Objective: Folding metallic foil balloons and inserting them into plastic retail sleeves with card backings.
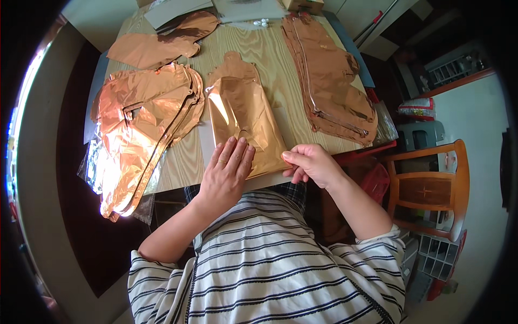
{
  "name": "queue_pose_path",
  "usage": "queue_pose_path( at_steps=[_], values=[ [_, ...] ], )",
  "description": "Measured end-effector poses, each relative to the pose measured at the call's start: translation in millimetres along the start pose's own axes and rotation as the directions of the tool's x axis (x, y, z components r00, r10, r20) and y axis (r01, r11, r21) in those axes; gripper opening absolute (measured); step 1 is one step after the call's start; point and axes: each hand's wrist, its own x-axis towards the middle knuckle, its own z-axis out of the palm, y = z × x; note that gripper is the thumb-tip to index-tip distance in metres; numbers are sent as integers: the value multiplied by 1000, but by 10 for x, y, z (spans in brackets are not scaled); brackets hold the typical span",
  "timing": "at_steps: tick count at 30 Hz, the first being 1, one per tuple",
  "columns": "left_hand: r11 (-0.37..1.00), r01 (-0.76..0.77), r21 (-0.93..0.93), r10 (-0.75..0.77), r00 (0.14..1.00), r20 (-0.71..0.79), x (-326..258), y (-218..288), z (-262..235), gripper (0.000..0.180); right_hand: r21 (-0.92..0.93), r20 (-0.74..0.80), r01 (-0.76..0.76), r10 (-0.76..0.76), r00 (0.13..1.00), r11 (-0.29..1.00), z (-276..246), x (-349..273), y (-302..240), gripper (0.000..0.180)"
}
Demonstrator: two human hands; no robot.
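Note:
A rose-gold foil balloon (245, 110) lies flattened on the table before me, its near part folded into a rectangle and a narrower rounded end sticking out at the far side. My left hand (226, 170) rests on the near part of this balloon with its fingers stretched out flat; a ring shows on one finger. At the near right corner, my right hand (310, 164) pinches the foil edge between thumb and forefinger. Left of it spreads a pile of shiny flat foil balloons (145, 119), hanging over the table's near edge. Another stack of flat foil balloons (332, 81) lies to the right.
The wood-grain table (259, 46) carries another loose foil piece (162, 46) at the far left. Small white objects (261, 22) sit near the far edge. Clear plastic bags (386, 121) stick out at the right edge. A wooden chair (423, 189) stands to the right.

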Motion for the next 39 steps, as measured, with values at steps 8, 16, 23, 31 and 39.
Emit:
queue_pose_path(
  at_steps=[8, 16, 23, 31, 39],
  values=[
    [951, 115, -287, -75, 986, 149, -160, -360, -416, 71, -19, -63, 51, -52, 997, 999, 54, -56, 62, 26],
    [974, -28, -225, 59, 989, 134, -130, -547, -167, 60, -597, -146, 186, -333, 932, 781, 184, -217, 61, 31],
    [972, -49, -229, 79, 989, 122, -126, -523, -166, 62, -683, -332, 119, -452, 828, 720, 18, -274, 328, 49],
    [958, -17, -287, 52, 992, 113, -193, -409, -182, 63, 359, -131, 271, -239, 962, 893, 336, -129, 681, 22],
    [168, 322, -932, -519, 832, 194, -67, -600, -403, 108, 451, 37, 342, -400, 916, 825, 308, -313, 592, 12]
  ],
)
